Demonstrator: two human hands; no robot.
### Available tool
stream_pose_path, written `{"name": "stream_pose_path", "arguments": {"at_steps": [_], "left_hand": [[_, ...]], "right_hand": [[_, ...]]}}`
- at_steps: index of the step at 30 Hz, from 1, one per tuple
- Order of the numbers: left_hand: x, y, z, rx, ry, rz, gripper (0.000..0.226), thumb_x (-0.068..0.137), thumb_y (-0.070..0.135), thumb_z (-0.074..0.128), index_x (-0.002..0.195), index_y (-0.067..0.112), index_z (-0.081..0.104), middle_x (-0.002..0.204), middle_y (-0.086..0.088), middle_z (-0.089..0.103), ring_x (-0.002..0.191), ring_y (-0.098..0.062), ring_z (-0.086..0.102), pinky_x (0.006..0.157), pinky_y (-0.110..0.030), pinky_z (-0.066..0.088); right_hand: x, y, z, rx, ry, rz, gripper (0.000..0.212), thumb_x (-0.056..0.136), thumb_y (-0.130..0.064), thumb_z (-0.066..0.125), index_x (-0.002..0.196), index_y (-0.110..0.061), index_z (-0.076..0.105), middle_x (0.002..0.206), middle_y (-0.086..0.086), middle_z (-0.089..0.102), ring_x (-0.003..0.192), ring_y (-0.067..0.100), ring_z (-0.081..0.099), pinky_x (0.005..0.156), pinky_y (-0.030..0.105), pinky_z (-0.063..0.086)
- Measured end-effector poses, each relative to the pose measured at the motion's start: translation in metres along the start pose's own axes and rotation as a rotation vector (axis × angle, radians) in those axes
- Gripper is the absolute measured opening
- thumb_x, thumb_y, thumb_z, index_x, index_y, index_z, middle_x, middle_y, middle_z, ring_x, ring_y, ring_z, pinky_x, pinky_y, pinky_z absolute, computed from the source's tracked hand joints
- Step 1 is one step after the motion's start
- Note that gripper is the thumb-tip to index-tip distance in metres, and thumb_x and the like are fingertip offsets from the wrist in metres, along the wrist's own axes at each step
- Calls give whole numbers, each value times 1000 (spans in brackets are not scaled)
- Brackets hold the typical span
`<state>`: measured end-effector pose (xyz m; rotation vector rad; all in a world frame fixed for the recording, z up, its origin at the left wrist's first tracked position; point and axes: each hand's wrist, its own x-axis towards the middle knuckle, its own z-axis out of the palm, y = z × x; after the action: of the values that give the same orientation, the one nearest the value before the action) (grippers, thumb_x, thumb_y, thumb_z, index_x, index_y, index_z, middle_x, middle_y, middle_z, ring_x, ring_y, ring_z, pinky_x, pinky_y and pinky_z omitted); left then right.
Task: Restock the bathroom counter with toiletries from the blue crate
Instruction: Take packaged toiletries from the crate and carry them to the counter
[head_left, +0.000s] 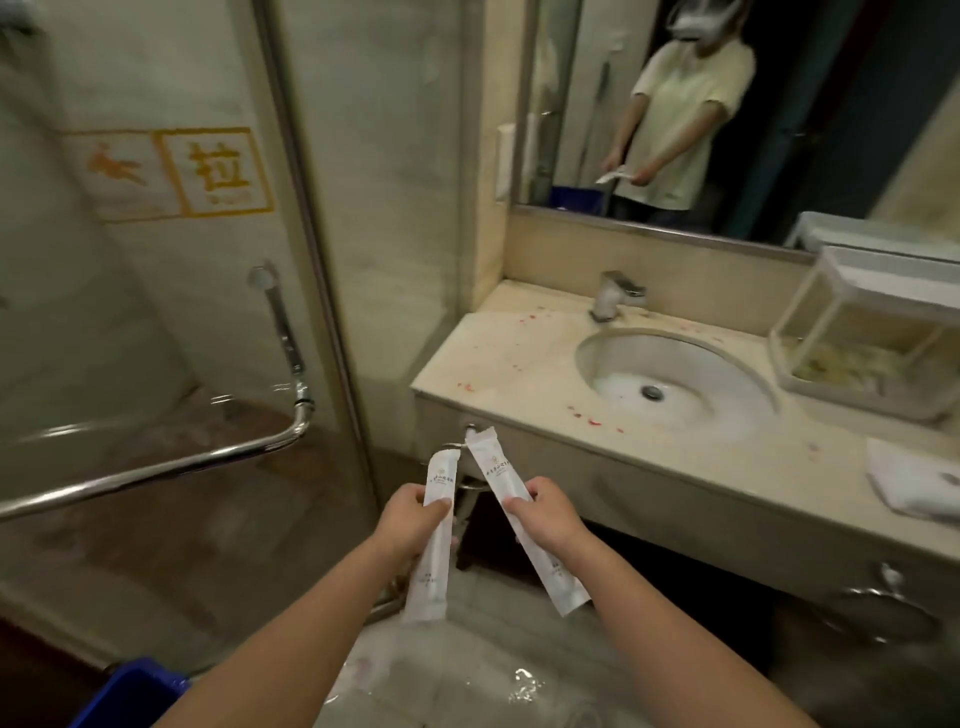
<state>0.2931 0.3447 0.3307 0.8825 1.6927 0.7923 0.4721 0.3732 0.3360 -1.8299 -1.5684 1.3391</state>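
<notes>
Left hand (413, 519) pinches the left packet (440, 480); right hand (545, 514) pinches the right packet (494, 467); both packets stand near upright, tops converging. The counter (509, 374) lies ahead and rightward, nearer the right hand; the crate (132, 688) sits low left.

Below the round white ceramic sink (691, 364), two long white paper sachets (435, 540) carried gold emblems and grey lettering. The beige stone counter (493, 364) around the sink was flecked with red. Right of it lay a white folded towel (914, 483); far left, an orange-printed sign (208, 174) and a blue plastic crate (130, 691).
</notes>
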Motion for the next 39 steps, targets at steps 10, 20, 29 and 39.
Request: {"name": "stream_pose_path", "arguments": {"at_steps": [10, 20, 29, 39], "left_hand": [[6, 58, 105, 187, -128, 125, 63, 77, 14, 75, 130, 11, 40, 110, -13, 64, 74, -21, 70, 64, -31, 55], [7, 132, 218, 463, -87, 316, 75, 80, 13, 68, 144, 18, 30, 132, -8, 51, 95, -24, 60, 79, -34, 51], [10, 202, 296, 593, -32, 551, 67, 74, 18, 64, 135, 33, 40, 111, 9, 55, 88, -18, 64, 76, -41, 57], [20, 288, 368, 686, -95, 748, 74, 72, 13, 67, 138, 33, 42, 113, 5, 61, 62, -5, 61, 43, -17, 39]], "right_hand": [[-11, 45, -116, -72, 169, 11, 17, 89, -28, 58, 95, -13, 52, 90, 2, 54, 76, 17, 49, 66, 31, 36], [8, 68, -257, -156, 205, -93, 20, 80, -17, 63, 76, -14, 43, 74, -1, 41, 64, 15, 38, 59, 29, 28], [20, 83, -380, -164, 296, -167, 11, 79, -16, 64, 86, -13, 56, 77, -2, 52, 65, 13, 47, 59, 28, 35], [19, 93, -485, -104, 453, -155, 10, 79, -15, 65, 88, -11, 63, 80, 1, 58, 68, 15, 52, 59, 28, 38]]}}
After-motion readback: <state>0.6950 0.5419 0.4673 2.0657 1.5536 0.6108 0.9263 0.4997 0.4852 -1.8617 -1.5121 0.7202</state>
